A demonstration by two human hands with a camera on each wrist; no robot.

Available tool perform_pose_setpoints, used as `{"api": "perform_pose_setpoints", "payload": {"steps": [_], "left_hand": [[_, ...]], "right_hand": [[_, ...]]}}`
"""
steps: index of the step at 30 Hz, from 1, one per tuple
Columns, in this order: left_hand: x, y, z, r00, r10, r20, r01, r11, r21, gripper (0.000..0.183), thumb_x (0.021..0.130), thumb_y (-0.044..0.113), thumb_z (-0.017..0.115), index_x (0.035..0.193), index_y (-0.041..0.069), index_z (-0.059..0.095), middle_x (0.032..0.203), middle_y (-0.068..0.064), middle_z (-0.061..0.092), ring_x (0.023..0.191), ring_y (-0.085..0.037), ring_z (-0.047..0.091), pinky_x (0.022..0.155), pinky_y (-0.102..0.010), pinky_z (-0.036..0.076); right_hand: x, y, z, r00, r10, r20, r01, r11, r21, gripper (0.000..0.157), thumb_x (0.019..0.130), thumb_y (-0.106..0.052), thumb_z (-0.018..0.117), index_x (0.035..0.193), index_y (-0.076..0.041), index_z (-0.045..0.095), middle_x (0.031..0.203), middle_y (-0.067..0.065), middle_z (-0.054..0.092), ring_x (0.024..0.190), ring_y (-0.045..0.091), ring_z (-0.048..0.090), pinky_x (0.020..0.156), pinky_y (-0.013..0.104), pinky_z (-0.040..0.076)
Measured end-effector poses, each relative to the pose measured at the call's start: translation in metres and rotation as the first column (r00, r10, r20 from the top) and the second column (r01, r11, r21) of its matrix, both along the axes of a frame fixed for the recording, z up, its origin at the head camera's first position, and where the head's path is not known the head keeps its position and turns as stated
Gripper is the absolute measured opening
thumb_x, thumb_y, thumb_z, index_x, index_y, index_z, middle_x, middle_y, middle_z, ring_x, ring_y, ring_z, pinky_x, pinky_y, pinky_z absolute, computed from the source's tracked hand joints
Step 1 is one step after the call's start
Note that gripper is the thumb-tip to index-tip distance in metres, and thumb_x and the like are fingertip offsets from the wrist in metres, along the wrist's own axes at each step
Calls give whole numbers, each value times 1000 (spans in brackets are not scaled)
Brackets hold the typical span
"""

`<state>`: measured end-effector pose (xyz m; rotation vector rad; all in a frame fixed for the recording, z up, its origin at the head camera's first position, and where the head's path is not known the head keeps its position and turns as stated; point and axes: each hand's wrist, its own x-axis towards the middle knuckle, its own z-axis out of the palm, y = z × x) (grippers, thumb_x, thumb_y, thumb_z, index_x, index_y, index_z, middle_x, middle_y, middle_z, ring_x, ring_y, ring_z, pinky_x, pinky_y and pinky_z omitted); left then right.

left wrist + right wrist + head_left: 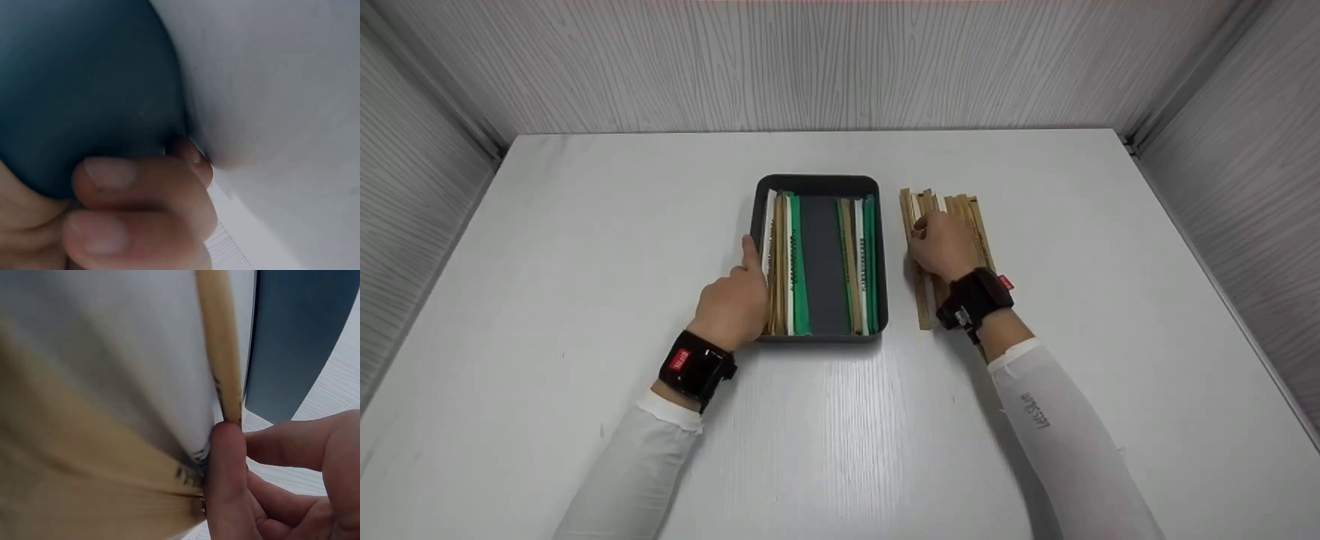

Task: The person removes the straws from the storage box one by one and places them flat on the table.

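where the loose sticks are found: to the right of the tray, near its right wall but apart from it; laid on the white table; mostly brown, some white among them; partly covered by a hand.
long axis of loose sticks: near to far, almost parallel with the tray's long sides.
right hand: placed over the loose sticks, right of the tray; one brown stick appears to be pinched between thumb and finger, at the side of the bunch facing the tray.
left hand: placed at the tray's near left; the tray appears to be held there, index finger laid straight along the left side, other fingers curled; the thumb's full contact cannot be told.
nearer hand: the right; the loose sticks are parted from the left hand by the tray's whole width.
left group: white, brown and green sticks, lined up along the tray's left wall.
right group: green, brown and white sticks, lined up along the tray's right wall.
bare strip: tray floor, uncovered between the two groups.
relation judged decisive: sideways offset; the bare strip is set leftward of the brown stick, past the tray's right wall and the right group, with axes nearly agreeing.
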<state>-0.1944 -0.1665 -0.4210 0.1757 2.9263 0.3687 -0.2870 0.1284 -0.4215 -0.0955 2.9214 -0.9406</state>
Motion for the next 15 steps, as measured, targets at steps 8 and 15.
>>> {"api": "perform_pose_setpoints", "payload": {"steps": [8,15], "left_hand": [[0,0,1,1000,6,16,-6,1000,7,86,96,0,53,158,-16,-5,118,-37,63,72,-36,65,64,-51,56],[-1,0,0,1000,12,23,-13,1000,13,88,96,-1,54,159,-15,-5,120,-37,62,72,-36,64,64,-50,55]], "right_hand": [[-2,2,0,1000,8,16,-9,999,32,29,96,-6,58,121,5,70,101,18,70,76,24,62,59,31,49],[-1,1,0,999,11,41,-12,999,31,31,98,-7,58,124,6,69,103,19,71,77,24,64,61,31,51]]}}
